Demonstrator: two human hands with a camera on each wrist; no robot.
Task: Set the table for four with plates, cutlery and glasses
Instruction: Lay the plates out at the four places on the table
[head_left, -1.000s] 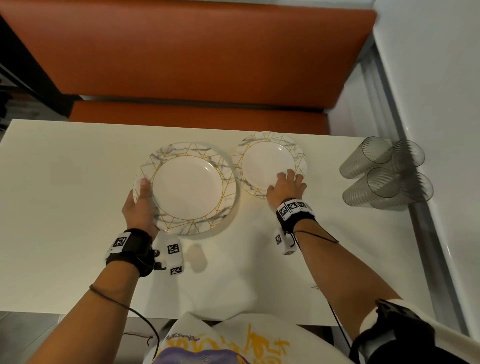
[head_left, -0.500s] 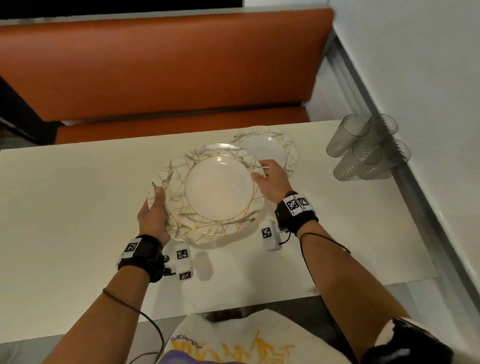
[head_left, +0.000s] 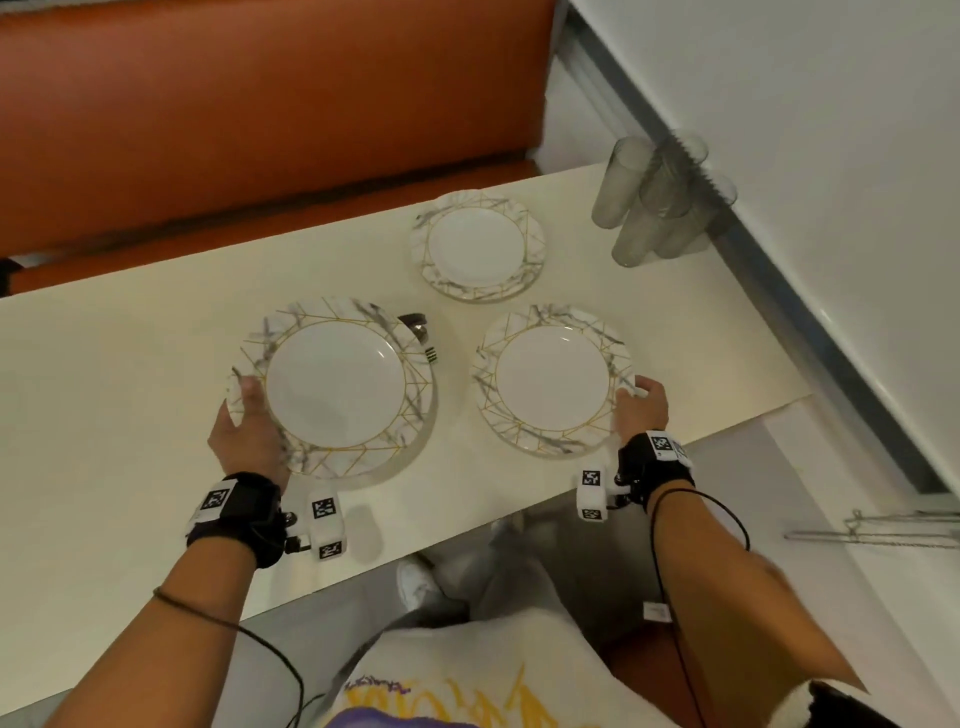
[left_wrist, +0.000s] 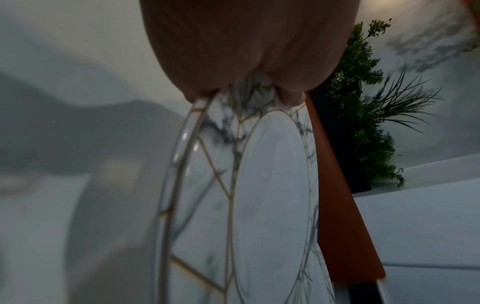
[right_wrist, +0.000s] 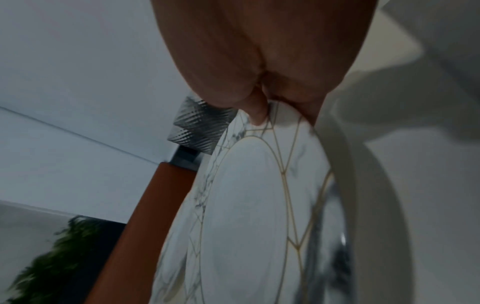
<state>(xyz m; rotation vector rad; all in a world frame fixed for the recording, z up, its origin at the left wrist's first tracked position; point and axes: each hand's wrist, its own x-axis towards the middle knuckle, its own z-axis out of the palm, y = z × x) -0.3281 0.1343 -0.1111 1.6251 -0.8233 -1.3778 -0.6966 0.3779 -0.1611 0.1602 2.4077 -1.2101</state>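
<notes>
A cream table (head_left: 130, 395) fills the middle of the frame, with an orange bench (head_left: 249, 119) along the top and a white wall (head_left: 831, 130) at upper right. The left hand (head_left: 249, 436) pinches the rim of the left plate (head_left: 335, 387), which seems slightly lifted. The right hand (head_left: 641, 408) pinches the right plate (head_left: 553, 379). A third plate (head_left: 478, 247) lies above it. Cutlery (head_left: 421, 335) peeks out beside the left plate. Glasses (head_left: 660, 197) cluster at upper right.

Orange bench (head_left: 270, 119) behind a cream table (head_left: 104, 374) (white wall (head_left: 831, 130) right).
</notes>
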